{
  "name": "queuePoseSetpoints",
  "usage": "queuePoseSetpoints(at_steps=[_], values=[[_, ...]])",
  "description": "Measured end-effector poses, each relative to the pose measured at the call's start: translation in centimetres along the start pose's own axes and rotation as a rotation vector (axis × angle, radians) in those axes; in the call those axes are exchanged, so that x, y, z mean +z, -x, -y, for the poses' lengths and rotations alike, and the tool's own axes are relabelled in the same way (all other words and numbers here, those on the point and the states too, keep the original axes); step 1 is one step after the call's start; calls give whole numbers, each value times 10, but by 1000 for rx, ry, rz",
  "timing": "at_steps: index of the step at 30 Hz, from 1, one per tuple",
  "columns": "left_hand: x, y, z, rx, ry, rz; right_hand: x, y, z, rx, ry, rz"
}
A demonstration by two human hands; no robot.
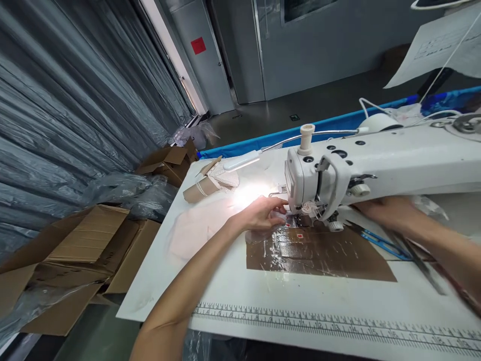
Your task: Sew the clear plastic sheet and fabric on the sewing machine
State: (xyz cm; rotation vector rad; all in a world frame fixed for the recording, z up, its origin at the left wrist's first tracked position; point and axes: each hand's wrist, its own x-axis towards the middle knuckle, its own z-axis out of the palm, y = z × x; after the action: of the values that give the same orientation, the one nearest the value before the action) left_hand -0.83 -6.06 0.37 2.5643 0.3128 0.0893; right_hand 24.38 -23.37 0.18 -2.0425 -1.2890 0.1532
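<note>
A white sewing machine point(409, 160) stands on the white table, its needle area lit by a small lamp point(242, 161). My left hand point(263, 213) is at the left of the needle area, fingers bent and closed around something too small to make out. Sheer pale material point(259, 235) lies beneath that hand. Brown shiny sheeting point(319, 255) with small red marks covers the bed under the presser foot. My right hand point(379, 210) reaches behind the machine's arm; its fingers are hidden. Blue-handled thread snips point(379, 240) and metal tweezers point(424, 271) lie near my right forearm.
A ruler tape point(319, 323) runs along the table's front edge. On the left of the tabletop are a brown cardboard roll point(201, 190) and a pale pink fabric piece point(191, 233). Open cardboard boxes point(90, 235) with plastic wrap stand left of the table.
</note>
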Motion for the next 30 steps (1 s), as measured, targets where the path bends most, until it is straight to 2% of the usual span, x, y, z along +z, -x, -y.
queuePoseSetpoints(at_steps=[3,6,8,10,13,16,19,22,23,26,30], values=[[10,2,5,-43,227,-31,-30,30,-29,88,62,96],[22,3,8,-111,360,-104,-55,63,-49,104,114,27],[27,3,8,-128,480,-126,-60,79,-49,47,117,-13],[30,4,9,-137,613,-131,-51,85,-42,-75,102,8],[32,5,10,-157,769,-144,-24,83,-34,-256,150,90],[35,8,10,-144,882,-149,3,77,-38,-304,315,78],[37,10,9,-136,924,-140,13,78,-41,-310,399,36],[37,11,7,-153,944,-121,14,86,-27,-290,241,55],[37,10,7,-158,950,-116,16,89,-18,-263,138,87],[38,11,5,-157,961,-107,28,94,13,-118,-115,326],[38,12,2,-127,948,-96,49,80,44,-73,-83,355]])
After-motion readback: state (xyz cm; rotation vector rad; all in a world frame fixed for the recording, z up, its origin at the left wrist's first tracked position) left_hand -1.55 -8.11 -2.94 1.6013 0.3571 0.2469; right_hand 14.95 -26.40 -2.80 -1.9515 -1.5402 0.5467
